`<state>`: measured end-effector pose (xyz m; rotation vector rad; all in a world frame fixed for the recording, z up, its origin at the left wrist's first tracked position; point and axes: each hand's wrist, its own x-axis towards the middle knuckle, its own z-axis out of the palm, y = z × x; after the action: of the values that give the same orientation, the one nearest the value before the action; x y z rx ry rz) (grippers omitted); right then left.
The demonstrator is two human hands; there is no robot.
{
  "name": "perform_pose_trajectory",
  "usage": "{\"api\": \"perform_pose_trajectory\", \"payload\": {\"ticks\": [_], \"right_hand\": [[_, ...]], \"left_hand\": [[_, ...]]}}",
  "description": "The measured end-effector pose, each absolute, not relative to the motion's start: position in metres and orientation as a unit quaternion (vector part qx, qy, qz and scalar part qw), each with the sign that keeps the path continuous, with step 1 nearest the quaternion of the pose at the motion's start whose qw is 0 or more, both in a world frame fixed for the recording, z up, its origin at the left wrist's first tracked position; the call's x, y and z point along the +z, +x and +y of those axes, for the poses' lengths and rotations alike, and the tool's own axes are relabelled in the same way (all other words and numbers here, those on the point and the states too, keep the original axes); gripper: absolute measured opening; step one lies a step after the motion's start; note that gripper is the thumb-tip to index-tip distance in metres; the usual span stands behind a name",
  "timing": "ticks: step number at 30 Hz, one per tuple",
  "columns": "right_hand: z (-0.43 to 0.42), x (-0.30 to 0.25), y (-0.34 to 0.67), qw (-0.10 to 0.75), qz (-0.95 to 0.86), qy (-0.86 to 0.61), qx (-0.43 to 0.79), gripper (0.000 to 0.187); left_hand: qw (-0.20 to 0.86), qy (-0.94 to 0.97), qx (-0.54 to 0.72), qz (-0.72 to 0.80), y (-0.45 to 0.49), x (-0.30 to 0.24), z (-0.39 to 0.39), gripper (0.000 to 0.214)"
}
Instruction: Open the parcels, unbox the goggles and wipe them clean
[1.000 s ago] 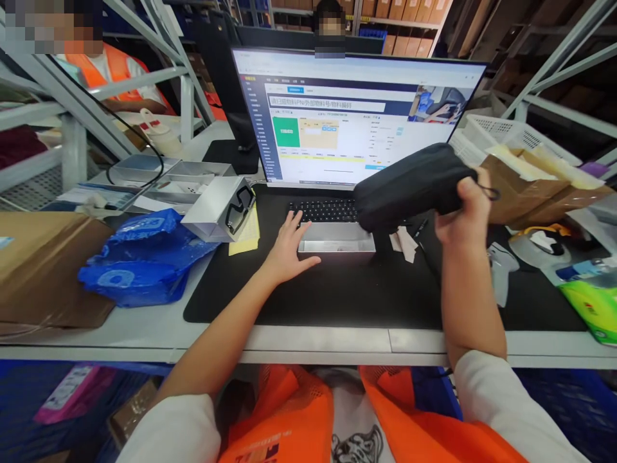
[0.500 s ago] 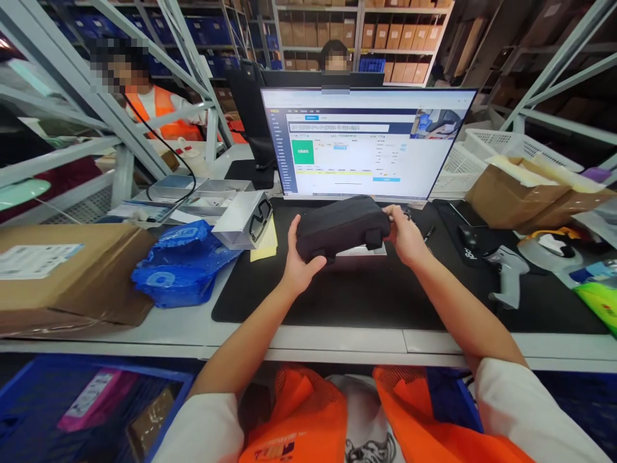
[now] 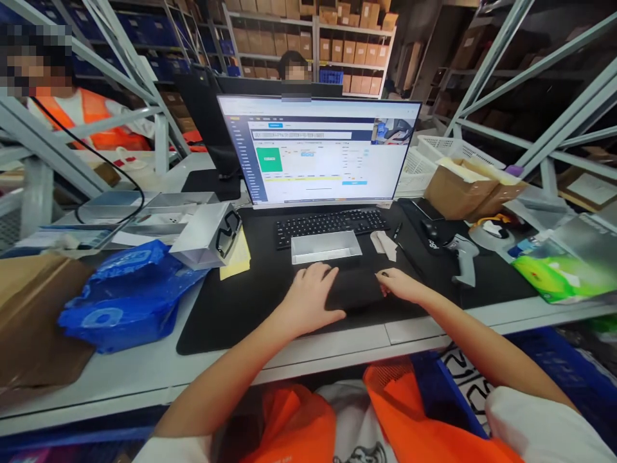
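A black fabric case (image 3: 355, 287) lies on the black desk mat (image 3: 231, 315), its outline hard to make out against the dark surface. My left hand (image 3: 311, 299) grips its left end, fingers on the far side and thumb on the near side. At the right end, my right hand (image 3: 399, 284) is closed in a pinch at the case's edge; the exact part between the fingertips is hidden. Just beyond the case sits a shallow white box (image 3: 326, 247), with a keyboard (image 3: 332, 223) behind it.
A monitor (image 3: 318, 154) stands at the back. To the left are a blue plastic bag (image 3: 125, 289), a cardboard box (image 3: 38, 315) and a white box with a glasses picture (image 3: 207, 235). On the right lie a barcode scanner (image 3: 463, 257), a mouse (image 3: 429, 227) and a crumpled tissue (image 3: 384, 245).
Both hands have brought the black case down from in front of the monitor onto the mat. The keyboard and shallow white box are now uncovered. My view has shifted to the right.
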<state>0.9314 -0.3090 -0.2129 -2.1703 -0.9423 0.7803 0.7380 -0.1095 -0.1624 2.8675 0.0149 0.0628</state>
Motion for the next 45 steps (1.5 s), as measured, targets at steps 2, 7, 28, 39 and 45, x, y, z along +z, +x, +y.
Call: {"api": "perform_pose_trajectory", "payload": {"ticks": [2,7,28,39,45], "right_hand": [[-0.306,-0.213,0.931,0.326,-0.364,-0.820,0.297,0.056],[-0.315,-0.197,0.945,0.319,-0.384,-0.820,0.281,0.055],[-0.317,-0.211,0.899,0.349,-0.475,-0.807,0.037,0.020],[-0.338,-0.196,0.916,0.323,-0.560,-0.763,0.003,0.040],[-0.336,-0.196,0.901,0.295,-0.578,-0.761,-0.005,0.050]], "left_hand": [[0.118,0.992,0.016,-0.040,0.757,-0.165,-0.120,0.083],[0.061,0.997,0.005,-0.048,0.795,-0.181,-0.133,0.076],[0.279,0.945,0.135,-0.102,0.805,-0.198,-0.119,0.050],[0.477,0.750,0.457,-0.033,0.762,-0.198,-0.129,0.051],[0.451,0.781,0.432,0.011,0.756,-0.216,-0.109,0.042]]}}
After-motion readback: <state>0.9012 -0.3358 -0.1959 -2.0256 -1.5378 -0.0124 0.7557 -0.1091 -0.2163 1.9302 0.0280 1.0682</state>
